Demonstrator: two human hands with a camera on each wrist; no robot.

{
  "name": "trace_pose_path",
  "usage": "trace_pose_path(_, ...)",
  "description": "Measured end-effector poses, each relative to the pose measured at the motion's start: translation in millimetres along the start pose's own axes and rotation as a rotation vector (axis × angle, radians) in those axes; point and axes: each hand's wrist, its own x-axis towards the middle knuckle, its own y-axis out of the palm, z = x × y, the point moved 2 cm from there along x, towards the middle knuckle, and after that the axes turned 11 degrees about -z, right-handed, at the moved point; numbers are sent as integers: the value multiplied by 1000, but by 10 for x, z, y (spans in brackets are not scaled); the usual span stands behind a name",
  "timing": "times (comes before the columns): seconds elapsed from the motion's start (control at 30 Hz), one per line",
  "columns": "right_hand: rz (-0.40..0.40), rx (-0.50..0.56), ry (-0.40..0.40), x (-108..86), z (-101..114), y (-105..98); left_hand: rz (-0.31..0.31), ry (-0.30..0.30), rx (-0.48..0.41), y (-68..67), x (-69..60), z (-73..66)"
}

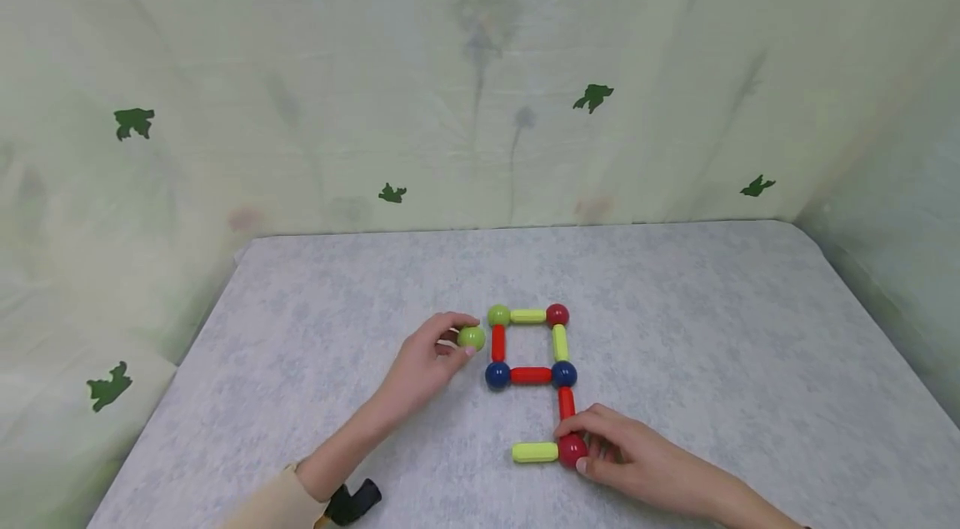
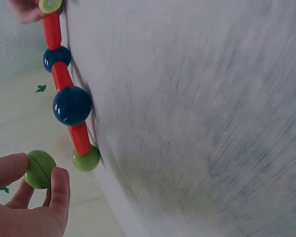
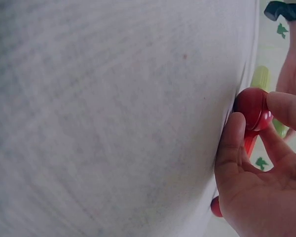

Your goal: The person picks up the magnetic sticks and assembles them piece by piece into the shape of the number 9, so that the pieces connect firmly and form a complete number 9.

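Note:
Between thumb and fingers, my left hand (image 1: 422, 364) pinches a loose green ball (image 1: 471, 337), held just left of a figure of balls and rods. That figure has a square with a green ball (image 1: 498, 315), a red ball (image 1: 557, 315) and two blue balls (image 1: 497, 376) at its corners, joined by red rods (image 1: 531, 376) and yellow-green rods (image 1: 528, 316). From the right blue ball a red rod (image 1: 566, 402) runs down to another red ball (image 1: 572, 451), which my right hand (image 1: 637, 458) grips. A yellow-green rod (image 1: 535, 452) extends left from that ball.
The figure lies on a grey table (image 1: 360, 279). A pale curtain (image 1: 337, 96) with green leaf shapes hangs behind and along the sides. A black strap piece (image 1: 356, 501) shows beneath the left forearm.

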Motion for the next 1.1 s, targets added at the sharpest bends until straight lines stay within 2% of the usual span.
trace_pose_path(0.13, 2, 1, -9, -3, 4, -1, 60, -24, -15, -42, -198, -31)
trace_pose_path(0.37, 1, -8, 2, 12, 4, -5, 234, -15, -36, -50, -508, 19)
trace_pose_path(0.5, 0, -11, -7, 21, 13, -5, 334, -18, -40, -4, -622, 45)
trace_pose_path(0.6, 1, -18, -18, 23, 19, -5, 386, -45, -38, 54, -677, 75)
trace_pose_path(0.8, 4, -10, -10, 33, 31, -6, 406, -78, -48, 161, -719, 140)
trace_pose_path(1.1, -9, -65, -40, 33, 46, -15, 414, -116, -48, 187, -685, 141)
